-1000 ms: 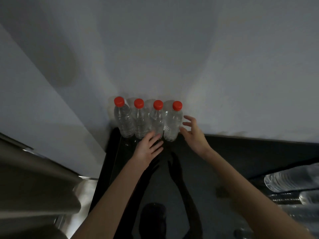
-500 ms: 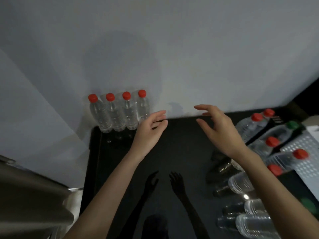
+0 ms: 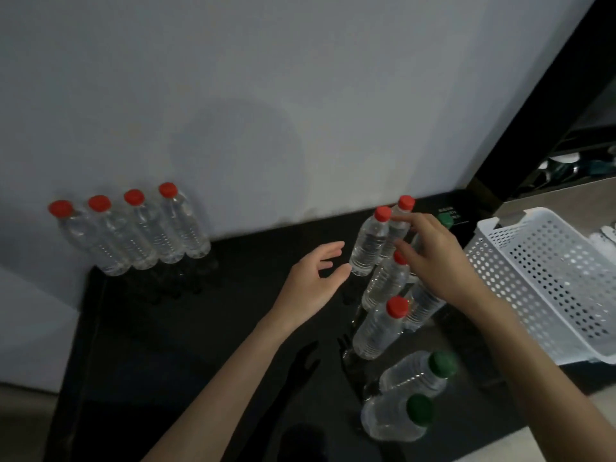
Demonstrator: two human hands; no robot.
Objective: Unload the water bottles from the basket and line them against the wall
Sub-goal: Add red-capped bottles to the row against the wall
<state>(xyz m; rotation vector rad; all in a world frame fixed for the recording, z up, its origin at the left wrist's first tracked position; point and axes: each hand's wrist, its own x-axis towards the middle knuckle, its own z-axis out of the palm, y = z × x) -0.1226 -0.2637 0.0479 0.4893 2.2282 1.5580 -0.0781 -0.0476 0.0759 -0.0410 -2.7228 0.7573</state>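
Note:
Several clear bottles with red caps (image 3: pixel 140 228) stand in a row against the white wall (image 3: pixel 266 95) at the left of the black glossy top (image 3: pixel 200 328). A loose cluster of red-capped bottles (image 3: pixel 370 243) stands at the right, with two green-capped bottles (image 3: pixel 413 371) nearer me. My left hand (image 3: pixel 313 281) is open, fingers just left of the cluster's nearest bottle. My right hand (image 3: pixel 433 258) hovers over the cluster with fingers spread, hiding some bottles. The white perforated basket (image 3: pixel 546 278) sits at the right and looks empty.
The black top ends at a dark edge on the left (image 3: pixel 83 328). A dark vertical frame (image 3: pixel 533 128) rises at the far right beyond the basket. Bare black surface lies between the wall row and the cluster.
The view has swung right. Both hands have left the wall row and moved right to the cluster of bottles beside the basket.

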